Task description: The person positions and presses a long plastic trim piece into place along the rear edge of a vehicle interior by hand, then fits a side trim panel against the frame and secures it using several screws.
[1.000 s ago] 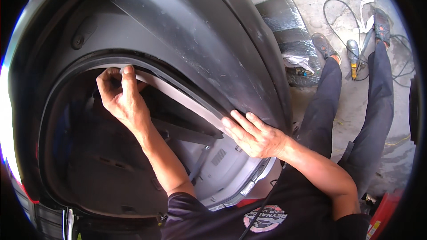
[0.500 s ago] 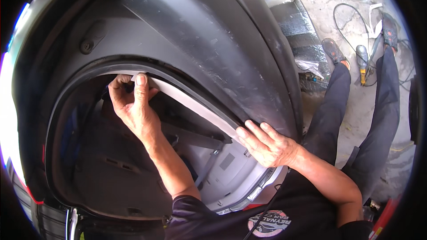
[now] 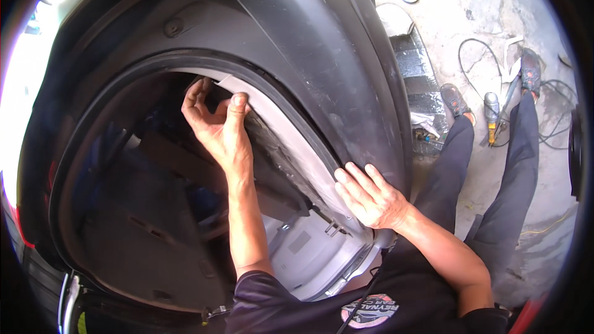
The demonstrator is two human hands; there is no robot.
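Note:
A pale grey trim strip (image 3: 291,133) runs along the inner edge of a vehicle's large opening, beside its black rubber seal (image 3: 286,89). My left hand (image 3: 226,133) is inside the opening at the strip's upper end. Its thumb overlaps the strip's inner edge, while the curled fingers stay apart from the thumb; some fingertips are hidden. Lower down, my right hand (image 3: 374,201) lies with fingers outstretched across the strip's lower part and the seal. Beyond the seal is a scuffed dark body panel (image 3: 328,68).
Inside the opening, a light grey lower lining (image 3: 303,247) meets dark interior panels (image 3: 154,222). On the concrete floor at right lie a power tool with a yellow end (image 3: 492,117) and loose cables (image 3: 550,86). A silvery mat (image 3: 421,68) and another person's legs (image 3: 520,142) are nearby.
The view has shifted. The strip shows wider, with dark, rough material exposed along its inner side. My left thumb has slipped from the strip's end to its inner edge; my right hand stays near its lower part.

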